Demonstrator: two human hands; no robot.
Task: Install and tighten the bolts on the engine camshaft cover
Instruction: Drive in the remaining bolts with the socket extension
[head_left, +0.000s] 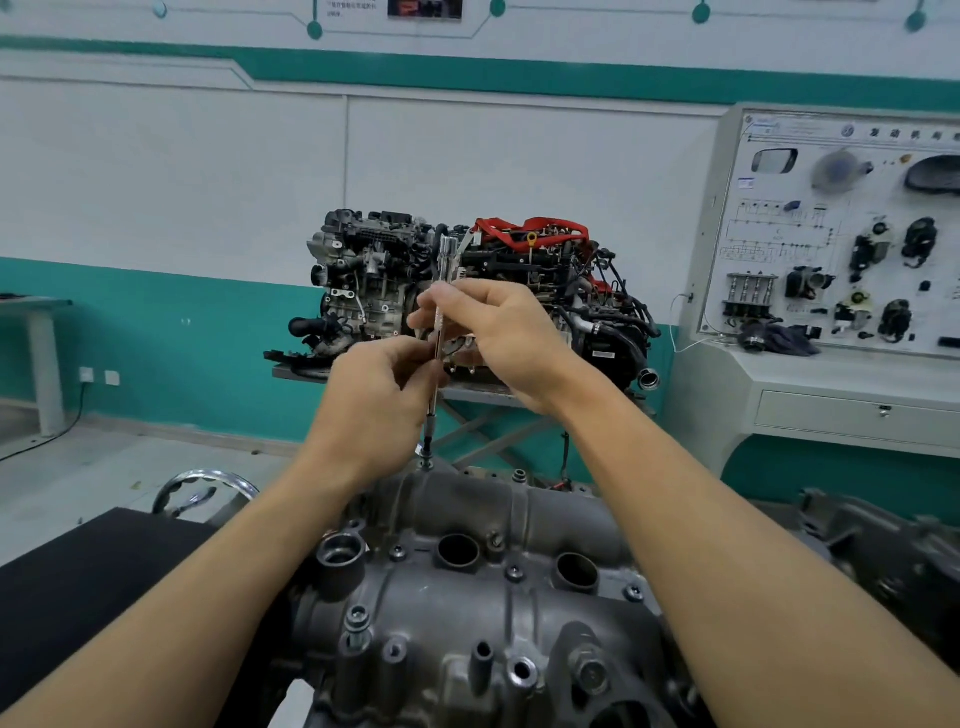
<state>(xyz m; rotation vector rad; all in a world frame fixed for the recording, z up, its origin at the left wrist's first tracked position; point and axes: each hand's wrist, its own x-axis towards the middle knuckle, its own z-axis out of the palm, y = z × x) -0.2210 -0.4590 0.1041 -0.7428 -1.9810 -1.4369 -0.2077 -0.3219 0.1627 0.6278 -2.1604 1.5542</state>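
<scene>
The grey camshaft cover fills the lower middle, with several bolts seated along it. A long thin extension bar stands almost upright over the cover's far edge, its lower tip on a bolt. My left hand pinches the bar's lower half. My right hand pinches it higher up, just under the bar's socket end.
A black mat lies left of the cover, with a chrome ring behind it. Another engine sits on a stand beyond. A training panel stands at right.
</scene>
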